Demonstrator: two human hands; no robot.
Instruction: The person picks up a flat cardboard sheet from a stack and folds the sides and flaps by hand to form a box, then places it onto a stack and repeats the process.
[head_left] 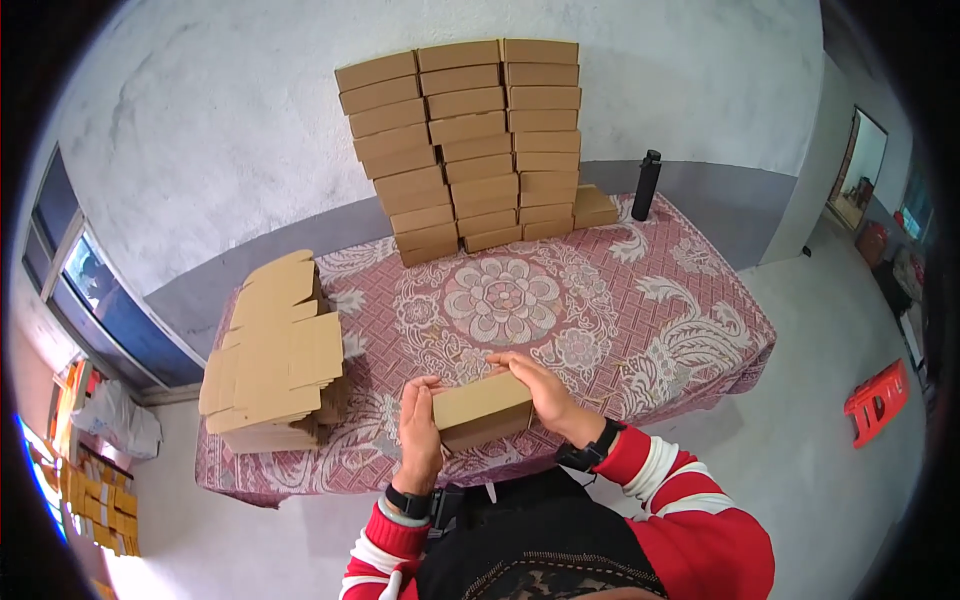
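Snugly, cardboard box (483, 403), between left grip (419, 428) and right grip (548, 394)

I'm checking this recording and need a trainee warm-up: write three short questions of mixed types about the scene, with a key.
1. True or false: the left hand and right hand touch opposite ends of one small box.
2. Choose one. On the table, the pile of cardboard lies:
A) at the right end
B) in the middle
C) at the left end
3. Count: how many columns make up the tall stack of boxes near the wall, leaving out the single low box at its right?

Key: 1. True; 2. C; 3. Three
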